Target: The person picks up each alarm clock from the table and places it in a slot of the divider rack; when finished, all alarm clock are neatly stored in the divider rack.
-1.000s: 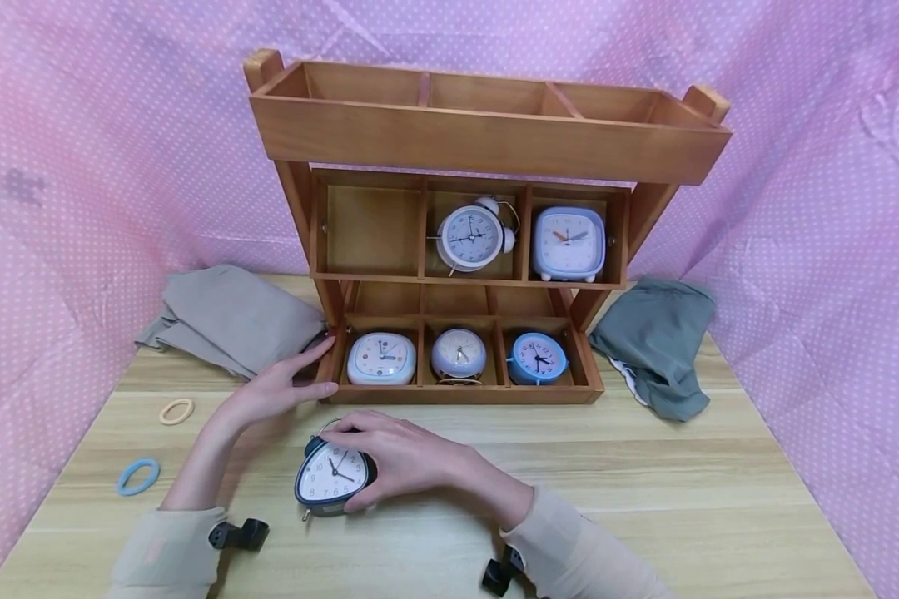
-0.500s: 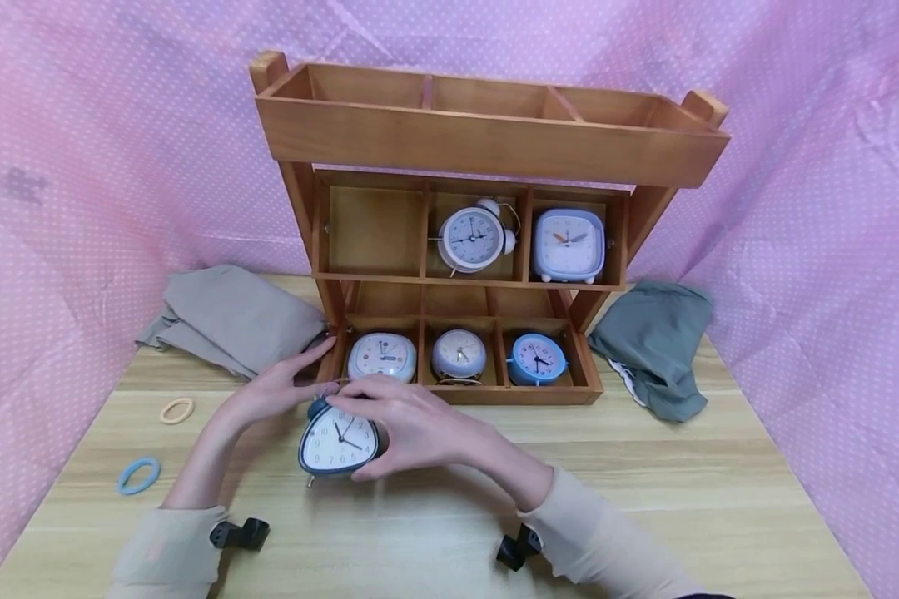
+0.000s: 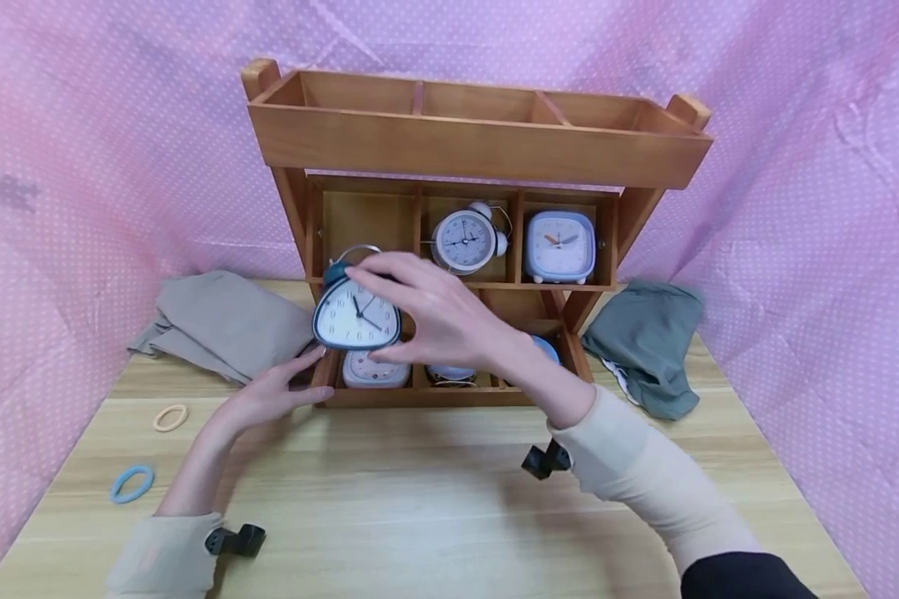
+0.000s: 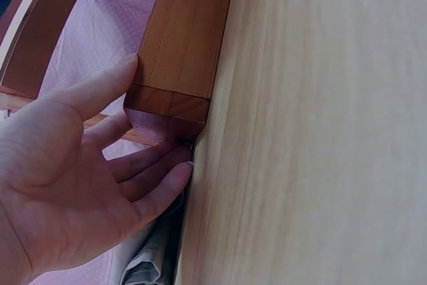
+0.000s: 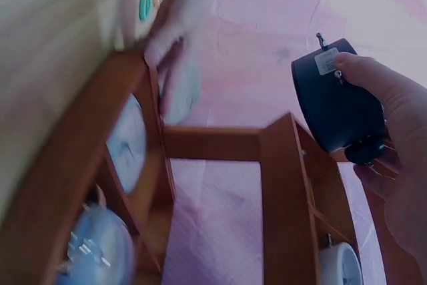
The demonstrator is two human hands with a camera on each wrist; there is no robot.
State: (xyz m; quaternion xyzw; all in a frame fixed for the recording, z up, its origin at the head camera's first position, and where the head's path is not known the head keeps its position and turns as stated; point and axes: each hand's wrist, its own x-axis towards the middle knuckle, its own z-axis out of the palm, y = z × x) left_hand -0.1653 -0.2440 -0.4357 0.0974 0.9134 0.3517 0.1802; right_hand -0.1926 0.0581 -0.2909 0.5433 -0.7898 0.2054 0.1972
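Note:
My right hand (image 3: 449, 316) grips a dark teal alarm clock (image 3: 355, 314) with a rounded triangular white face and a bell on top. It holds the clock in the air before the left side of the wooden shelf (image 3: 479, 150), in front of the middle tier's lower edge. In the right wrist view the dark back of the clock (image 5: 333, 98) shows, thumb on it. My left hand (image 3: 270, 395) rests against the shelf's lower left corner, thumb at the front and fingers along the side. From the left wrist, that corner block (image 4: 177, 51) touches the thumb tip.
The middle tier holds a white twin-bell clock (image 3: 464, 241) and a lavender square clock (image 3: 560, 247). Below, a pale clock (image 3: 374, 370) and others are partly covered. Grey cloth (image 3: 225, 324) and green cloth (image 3: 648, 349) flank the shelf. Beige (image 3: 171, 418) and blue rings (image 3: 131, 484) lie left.
My right hand has lifted the alarm clock off the table and carried it up and slightly right, to the front of the shelf. My left hand stays at the shelf's corner.

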